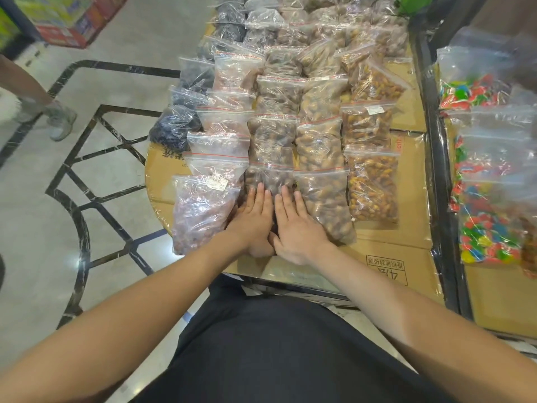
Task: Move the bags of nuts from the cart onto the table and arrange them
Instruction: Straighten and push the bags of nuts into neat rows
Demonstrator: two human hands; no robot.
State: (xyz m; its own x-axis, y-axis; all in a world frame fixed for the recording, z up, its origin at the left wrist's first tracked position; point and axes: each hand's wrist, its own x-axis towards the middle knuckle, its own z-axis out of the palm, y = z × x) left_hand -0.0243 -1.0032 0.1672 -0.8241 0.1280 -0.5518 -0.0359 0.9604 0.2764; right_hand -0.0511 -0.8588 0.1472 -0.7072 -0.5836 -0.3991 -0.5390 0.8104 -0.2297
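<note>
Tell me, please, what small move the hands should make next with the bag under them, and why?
Probably press and smooth it flat, then lift away: the left hand and right hand lie open on the dark-nut bag, already in line between the pinkish bag and brown bag.

bags point(319, 146): clear, glossy, crinkled plastic
table cover point(406, 228): matt brown cardboard under shiny film
floor point(116, 91): polished stone, glossy

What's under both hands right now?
Both the left hand and right hand press flat on the nearest bag of dark nuts. Its lower half is covered; cardboard lies beneath the rows.
</note>
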